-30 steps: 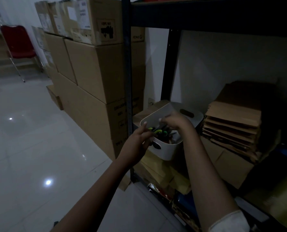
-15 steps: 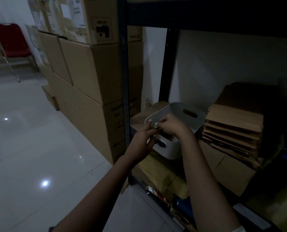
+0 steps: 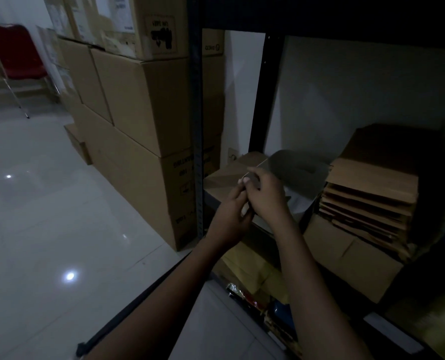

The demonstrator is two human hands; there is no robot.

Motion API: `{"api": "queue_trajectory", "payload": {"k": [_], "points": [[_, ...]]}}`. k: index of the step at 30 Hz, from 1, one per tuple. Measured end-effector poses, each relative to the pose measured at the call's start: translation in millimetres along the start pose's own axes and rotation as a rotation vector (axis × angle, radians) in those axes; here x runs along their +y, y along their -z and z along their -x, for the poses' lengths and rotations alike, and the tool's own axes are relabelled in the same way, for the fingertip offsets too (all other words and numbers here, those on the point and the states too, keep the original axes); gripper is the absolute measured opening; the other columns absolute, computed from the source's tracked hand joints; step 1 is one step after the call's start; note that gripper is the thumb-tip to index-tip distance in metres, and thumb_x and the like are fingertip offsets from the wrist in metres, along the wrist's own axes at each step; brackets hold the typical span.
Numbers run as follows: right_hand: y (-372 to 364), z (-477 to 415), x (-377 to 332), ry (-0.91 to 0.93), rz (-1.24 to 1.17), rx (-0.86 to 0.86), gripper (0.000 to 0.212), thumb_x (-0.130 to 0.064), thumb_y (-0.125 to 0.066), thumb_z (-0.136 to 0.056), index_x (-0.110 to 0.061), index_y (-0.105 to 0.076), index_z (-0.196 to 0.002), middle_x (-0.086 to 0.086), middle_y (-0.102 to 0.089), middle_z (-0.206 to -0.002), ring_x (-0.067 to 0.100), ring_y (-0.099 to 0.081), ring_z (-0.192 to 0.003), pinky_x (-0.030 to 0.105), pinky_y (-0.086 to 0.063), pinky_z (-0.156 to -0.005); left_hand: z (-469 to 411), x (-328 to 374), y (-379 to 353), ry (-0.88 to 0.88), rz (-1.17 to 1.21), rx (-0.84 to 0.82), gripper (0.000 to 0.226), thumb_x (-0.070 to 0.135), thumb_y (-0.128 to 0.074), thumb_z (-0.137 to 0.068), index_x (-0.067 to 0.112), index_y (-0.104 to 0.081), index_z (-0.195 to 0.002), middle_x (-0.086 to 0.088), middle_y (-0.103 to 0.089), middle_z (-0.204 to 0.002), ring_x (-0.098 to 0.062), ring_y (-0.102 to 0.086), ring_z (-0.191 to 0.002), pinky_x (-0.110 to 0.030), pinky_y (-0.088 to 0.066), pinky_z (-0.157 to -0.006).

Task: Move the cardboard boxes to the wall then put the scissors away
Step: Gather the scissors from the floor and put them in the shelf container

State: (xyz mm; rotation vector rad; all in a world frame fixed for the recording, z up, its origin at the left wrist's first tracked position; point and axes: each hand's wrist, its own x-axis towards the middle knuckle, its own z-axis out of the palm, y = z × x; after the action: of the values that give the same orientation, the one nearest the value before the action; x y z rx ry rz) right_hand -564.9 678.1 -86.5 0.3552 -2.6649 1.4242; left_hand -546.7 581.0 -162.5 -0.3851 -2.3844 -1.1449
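Observation:
A white plastic bin (image 3: 300, 166) stands on the dark shelf, blurred. My right hand (image 3: 267, 197) curls over the bin's near rim, thumb on the corner. My left hand (image 3: 230, 215) is right beside it, its curled fingers against the bin's front wall. No scissors are visible; the hands hide the inside of the bin. Large cardboard boxes (image 3: 148, 105) are stacked against the wall left of the shelf post (image 3: 197, 131).
A stack of flattened cardboard (image 3: 372, 188) lies on the shelf right of the bin, with a brown box (image 3: 346, 255) under it. Yellow packets (image 3: 252, 268) sit on the lower level. A red chair (image 3: 16, 53) stands far left on the glossy tiled floor (image 3: 47, 203).
The green handles seen in the bin a second ago are out of sight. Both hands have come together at the bin's near rim, and the bin now sits tilted back and blurred.

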Motion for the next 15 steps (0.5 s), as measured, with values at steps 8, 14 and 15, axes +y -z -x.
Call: {"api": "queue_trajectory", "payload": {"k": [8,14,15], "points": [[-72.1,26.8,-23.3,0.249,-0.077,-0.024,0.031,-0.023,-0.05,-0.1,-0.02,-0.055,-0.131,0.002,-0.052,-0.133,0.014,-0.049,-0.12,0.025,-0.042,-0.091,57.1,-35.4,52.1,0.213,-0.03,0.179,0.032,0.008,-0.059,-0.092,0.006,-0.061,-0.124,-0.008,-0.056,-0.123,-0.016,-0.057,-0.105,-0.017,-0.044,-0.082],[-171.6,84.5,-18.0,0.259,-0.059,-0.32,0.031,-0.019,-0.051,-0.1,-0.014,-0.056,-0.13,0.007,-0.051,-0.133,0.017,-0.05,-0.119,0.022,-0.041,-0.091,155.0,-73.1,89.3,0.471,-0.066,0.306,0.025,0.005,-0.059,-0.089,0.008,-0.063,-0.114,-0.005,-0.062,-0.105,-0.016,-0.058,-0.091,-0.024,-0.046,-0.076],[-189.0,97.8,-14.9,0.26,-0.058,-0.382,0.031,-0.019,-0.051,-0.1,-0.014,-0.056,-0.13,0.007,-0.052,-0.131,0.016,-0.05,-0.117,0.02,-0.039,-0.09,175.4,-80.9,92.4,0.536,-0.055,0.333,0.025,0.005,-0.06,-0.089,0.008,-0.063,-0.113,-0.005,-0.063,-0.106,-0.017,-0.059,-0.094,-0.027,-0.046,-0.077]]}}
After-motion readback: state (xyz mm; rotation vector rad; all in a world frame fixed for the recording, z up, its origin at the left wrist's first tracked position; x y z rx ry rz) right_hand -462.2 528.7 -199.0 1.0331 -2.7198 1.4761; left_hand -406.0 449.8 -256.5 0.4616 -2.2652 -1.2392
